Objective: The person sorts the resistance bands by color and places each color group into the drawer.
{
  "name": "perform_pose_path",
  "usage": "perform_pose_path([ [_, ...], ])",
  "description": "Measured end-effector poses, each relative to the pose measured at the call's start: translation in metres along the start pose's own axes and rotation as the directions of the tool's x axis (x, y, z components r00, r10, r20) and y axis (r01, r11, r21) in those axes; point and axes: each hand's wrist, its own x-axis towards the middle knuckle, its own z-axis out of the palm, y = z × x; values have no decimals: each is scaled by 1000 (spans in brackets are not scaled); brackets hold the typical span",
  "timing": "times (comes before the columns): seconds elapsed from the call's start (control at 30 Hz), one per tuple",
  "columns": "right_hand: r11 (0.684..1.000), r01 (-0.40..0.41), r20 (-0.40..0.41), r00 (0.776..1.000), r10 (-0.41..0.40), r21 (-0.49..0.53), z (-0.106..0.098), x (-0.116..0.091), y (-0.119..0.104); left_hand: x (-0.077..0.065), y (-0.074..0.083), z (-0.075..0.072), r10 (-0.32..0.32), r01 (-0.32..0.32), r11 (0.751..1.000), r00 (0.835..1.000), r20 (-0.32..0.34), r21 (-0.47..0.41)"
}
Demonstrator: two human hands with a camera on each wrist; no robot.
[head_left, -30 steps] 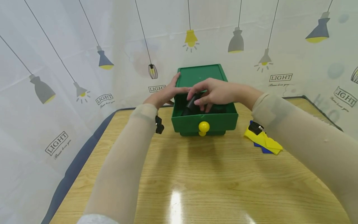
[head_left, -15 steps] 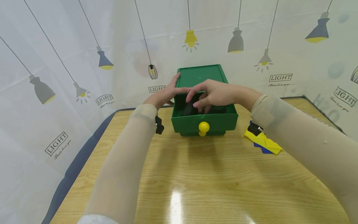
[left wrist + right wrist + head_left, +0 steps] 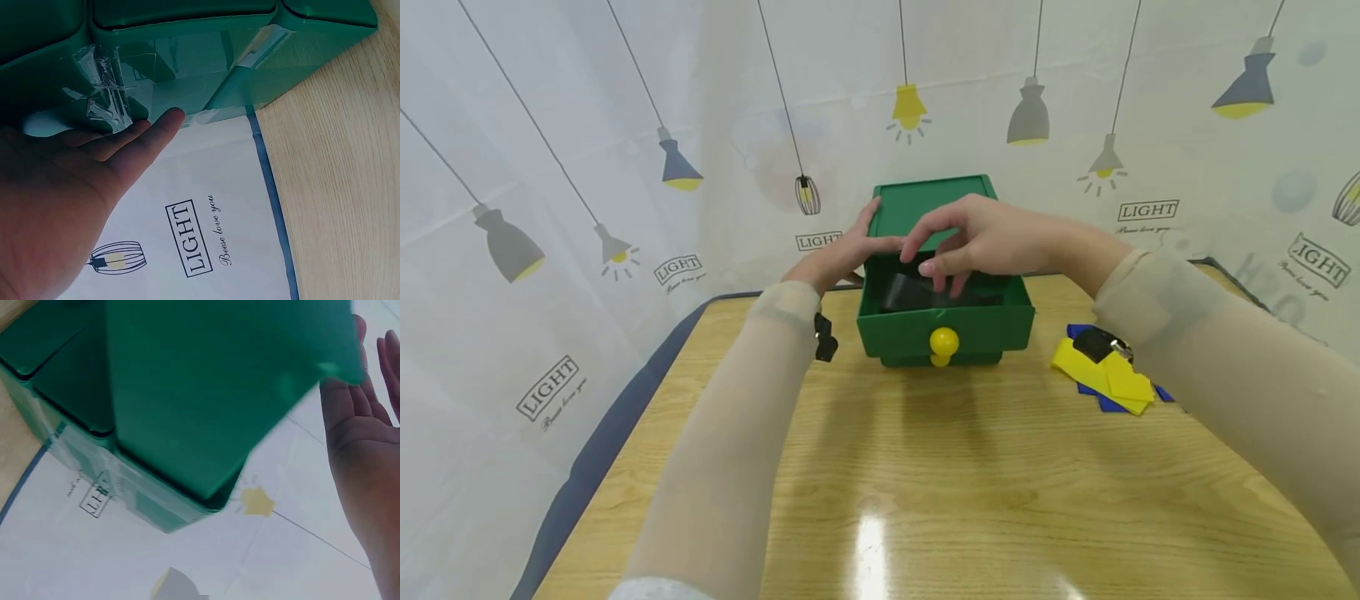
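A green drawer cabinet (image 3: 925,204) stands at the back of the table with its top drawer (image 3: 895,333) pulled out. Along the cabinet's left side lies my left hand (image 3: 850,250), thumb at the top's front edge; the left wrist view shows its straight fingers (image 3: 147,144) against the taped side wall. Inside the drawer lies a black, smooth folded or rolled piece (image 3: 906,293), its kind unclear. My right hand (image 3: 973,237) hovers over the drawer, fingers loosely bent, with nothing between thumb and fingertips. In the right wrist view the drawer's side (image 3: 212,381) partly covers that hand's fingers.
A yellow knob (image 3: 944,342) sticks out from the drawer front, another just below it. Folded yellow strips (image 3: 1101,372) lie over blue ones (image 3: 1111,405) on the wooden table (image 3: 1000,500), right of the cabinet. A lamp-printed curtain (image 3: 700,100) hangs close behind.
My right hand has let go of the black piece and risen slightly, its fingers spreading apart. The black piece has dropped from a tilt to lie in the drawer. My left hand stays put.
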Motion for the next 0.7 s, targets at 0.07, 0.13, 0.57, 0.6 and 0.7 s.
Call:
perform_pose_path([
  [0.07,1000,10,0,1000,-10,-7,0,-5,-5,0,0,0,2,-2,1000,1000,-2,6],
  [0.13,999,19,4,1000,-19,-25,1,-11,-11,0,-1,0,4,-4,1000,1000,0,9],
  [0.57,870,205,-122,950,-287,-449,50,-53,-22,-1,-1,-1,-19,19,1000,1000,-4,19],
  [0.6,840,187,-159,939,-306,-510,57,-56,-21,-1,-1,-1,-17,17,1000,1000,-3,18],
  [0.7,789,89,-262,916,-305,-608,78,-64,-15,-1,0,-1,-10,10,1000,1000,1,14],
])
